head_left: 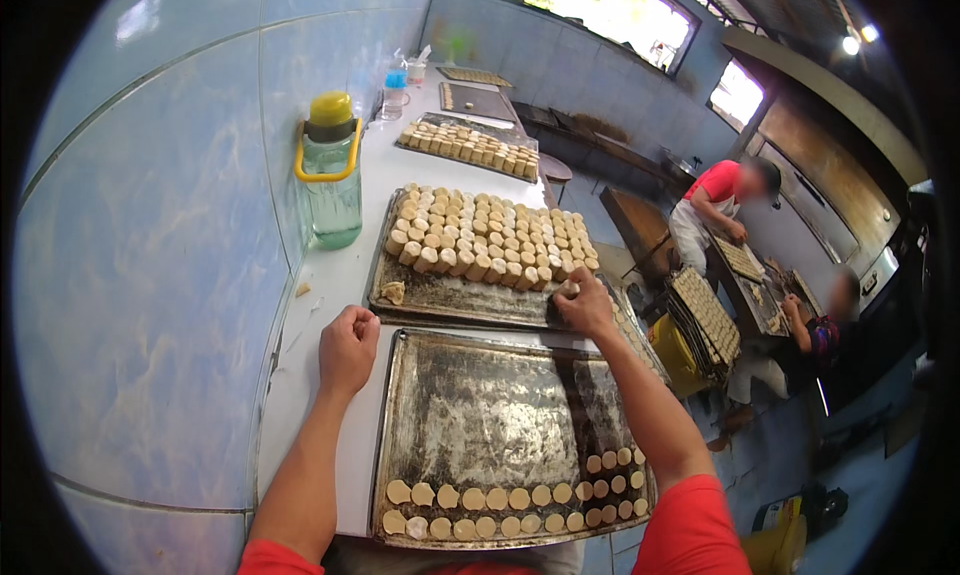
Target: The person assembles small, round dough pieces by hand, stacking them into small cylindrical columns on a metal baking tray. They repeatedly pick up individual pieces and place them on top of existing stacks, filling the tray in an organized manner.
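My right hand (590, 310) is closed around a short dough cylinder (568, 289) at the near right of a tray (470, 305). Rows of upright dough cylinders (490, 237) crowd that tray's far part, and a torn lump of dough (392, 293) lies at its near left corner. Curled into a fist, my left hand (349, 347) is by the same corner; whatever it may hold is hidden. Closest to me is a dark, worn baking tray (480, 405). Flat round dough pieces (495, 498) line its near edge in two rows, with a short third row at the right.
Against the tiled wall stands a green bottle (333, 190) with a yellow lid. Farther along the white table are another tray of dough pieces (470, 145) and a clear jug (393, 95). At right, two people work by a bench, near stacked trays (705, 315) on a yellow bucket (675, 355).
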`<action>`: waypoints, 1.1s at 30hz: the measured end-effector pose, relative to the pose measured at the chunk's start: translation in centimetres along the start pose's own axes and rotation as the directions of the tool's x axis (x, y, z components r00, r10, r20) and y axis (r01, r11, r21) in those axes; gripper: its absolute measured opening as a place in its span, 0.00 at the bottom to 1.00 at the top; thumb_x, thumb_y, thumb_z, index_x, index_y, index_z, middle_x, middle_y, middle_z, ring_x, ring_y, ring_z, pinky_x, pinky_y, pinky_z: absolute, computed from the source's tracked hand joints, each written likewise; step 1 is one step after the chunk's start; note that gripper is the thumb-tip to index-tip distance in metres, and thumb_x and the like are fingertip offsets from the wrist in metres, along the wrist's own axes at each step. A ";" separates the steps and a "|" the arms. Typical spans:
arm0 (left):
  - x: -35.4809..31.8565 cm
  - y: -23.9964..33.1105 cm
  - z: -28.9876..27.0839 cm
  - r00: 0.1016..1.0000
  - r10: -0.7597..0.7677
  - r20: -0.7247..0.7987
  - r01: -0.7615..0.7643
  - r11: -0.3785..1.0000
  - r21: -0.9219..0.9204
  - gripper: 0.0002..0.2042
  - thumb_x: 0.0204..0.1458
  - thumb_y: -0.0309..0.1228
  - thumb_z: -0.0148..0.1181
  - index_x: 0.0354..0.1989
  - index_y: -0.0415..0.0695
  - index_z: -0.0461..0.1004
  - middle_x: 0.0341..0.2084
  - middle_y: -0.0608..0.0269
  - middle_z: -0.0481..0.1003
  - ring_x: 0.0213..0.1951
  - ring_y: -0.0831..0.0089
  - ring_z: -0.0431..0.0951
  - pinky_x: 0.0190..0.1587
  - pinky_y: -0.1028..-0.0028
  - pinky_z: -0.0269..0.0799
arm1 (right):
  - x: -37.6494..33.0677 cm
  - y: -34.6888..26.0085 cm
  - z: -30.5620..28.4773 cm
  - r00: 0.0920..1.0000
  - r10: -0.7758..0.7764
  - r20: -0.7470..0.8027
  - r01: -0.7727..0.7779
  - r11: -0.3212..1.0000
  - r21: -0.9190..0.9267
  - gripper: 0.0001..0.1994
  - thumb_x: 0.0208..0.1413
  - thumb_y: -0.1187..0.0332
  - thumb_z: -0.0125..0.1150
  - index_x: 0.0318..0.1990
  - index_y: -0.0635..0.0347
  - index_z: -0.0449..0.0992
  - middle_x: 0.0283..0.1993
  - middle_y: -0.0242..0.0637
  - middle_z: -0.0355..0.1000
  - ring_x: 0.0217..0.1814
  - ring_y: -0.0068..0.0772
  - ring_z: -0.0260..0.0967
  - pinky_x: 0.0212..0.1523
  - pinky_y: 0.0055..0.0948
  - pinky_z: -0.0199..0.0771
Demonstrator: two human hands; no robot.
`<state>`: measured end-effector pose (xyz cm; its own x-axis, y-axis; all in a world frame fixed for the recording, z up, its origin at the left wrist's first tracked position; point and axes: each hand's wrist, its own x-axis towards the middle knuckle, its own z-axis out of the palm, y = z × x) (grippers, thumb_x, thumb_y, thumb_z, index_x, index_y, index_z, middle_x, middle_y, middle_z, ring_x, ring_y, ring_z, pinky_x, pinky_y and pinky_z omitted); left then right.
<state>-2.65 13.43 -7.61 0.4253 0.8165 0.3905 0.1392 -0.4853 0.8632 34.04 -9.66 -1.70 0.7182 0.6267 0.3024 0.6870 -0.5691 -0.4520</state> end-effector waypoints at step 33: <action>-16.0 21.8 11.8 0.599 0.092 0.795 0.135 0.968 -0.213 0.10 0.69 0.32 0.63 0.43 0.37 0.81 0.31 0.68 0.79 0.33 0.80 0.76 0.38 0.76 0.73 | -27.0 -0.5 -12.2 0.864 0.065 0.499 -0.471 0.454 0.756 0.12 0.61 0.63 0.73 0.38 0.64 0.83 0.32 0.34 0.79 0.33 0.22 0.77 0.33 0.23 0.78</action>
<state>4.12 -13.95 1.21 0.9788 0.1963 0.0587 0.0014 -0.2931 0.9561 15.63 -32.81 0.61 0.6099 0.7702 -0.1864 -0.1099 -0.1508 -0.9824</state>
